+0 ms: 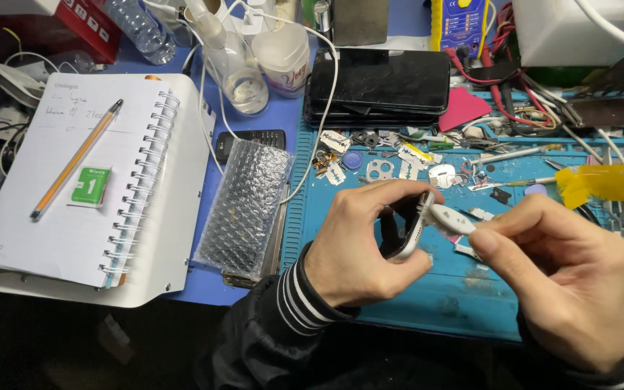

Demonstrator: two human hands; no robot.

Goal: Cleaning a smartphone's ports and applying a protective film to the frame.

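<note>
White phone (414, 230) edge-on, long axis near-vertical

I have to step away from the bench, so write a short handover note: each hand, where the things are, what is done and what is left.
Left hand: grips a white phone on edge, above the blue mat.
Right hand: pinches a small white tool whose tip sits against the phone's edge.
Nearby: loose metal parts on the mat, stacked dark phones behind, bubble-wrap pouch and notebook to the left.
Done: tool placed at the edge.
Left: whether the phone is opened cannot be told.
</note>
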